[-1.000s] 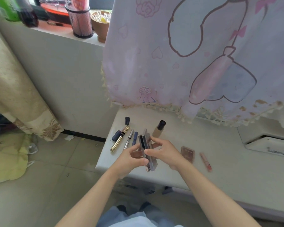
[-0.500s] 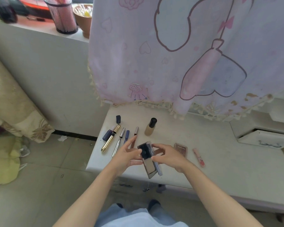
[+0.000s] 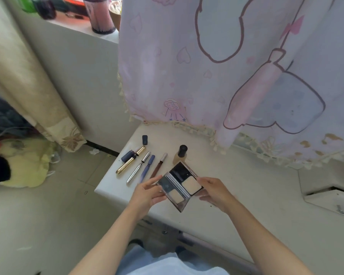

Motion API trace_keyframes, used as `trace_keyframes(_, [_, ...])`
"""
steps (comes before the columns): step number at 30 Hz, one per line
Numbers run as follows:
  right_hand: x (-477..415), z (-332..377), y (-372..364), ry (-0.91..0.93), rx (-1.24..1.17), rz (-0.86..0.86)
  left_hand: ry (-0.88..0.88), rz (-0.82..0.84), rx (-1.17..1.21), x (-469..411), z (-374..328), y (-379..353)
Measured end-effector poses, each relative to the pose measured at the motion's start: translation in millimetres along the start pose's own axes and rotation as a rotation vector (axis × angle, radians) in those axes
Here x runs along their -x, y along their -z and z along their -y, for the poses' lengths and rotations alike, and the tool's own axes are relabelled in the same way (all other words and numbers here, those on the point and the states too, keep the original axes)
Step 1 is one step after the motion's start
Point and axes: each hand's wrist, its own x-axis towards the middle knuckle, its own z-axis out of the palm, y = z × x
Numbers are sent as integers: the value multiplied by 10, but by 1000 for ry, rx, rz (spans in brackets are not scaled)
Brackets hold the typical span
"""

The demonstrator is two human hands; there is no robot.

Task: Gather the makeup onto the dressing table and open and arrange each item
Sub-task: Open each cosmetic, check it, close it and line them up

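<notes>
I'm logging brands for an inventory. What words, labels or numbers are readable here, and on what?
No text is readable anywhere.
powder compact: lying open, no print shows.
foundation bottle: any label is too blurred to read.
curtain: drawings only, no words.

I'm seeing soft daylight glowing through the pink curtain, casting only faint shadows. The wide lens is bending the edges, and the mesh cup up top is smearing with blur.
</notes>
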Motion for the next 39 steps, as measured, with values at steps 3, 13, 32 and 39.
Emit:
trace_keyframes(3, [-93,-15,45,21,-54,-19,-22,-74,107,11,138,-62])
trace_keyframes(13, [-423,18,-60,217,285,-50,-51,-263,233,-3,387,-176])
trace_keyframes(32, [-399,3,-303,378,1144,-44,-63,-353,-617,-276,-240,-72])
trace_keyframes(39, [-433,291,-386,468,800,21,-197,-115,-1046,-400,-441,-288])
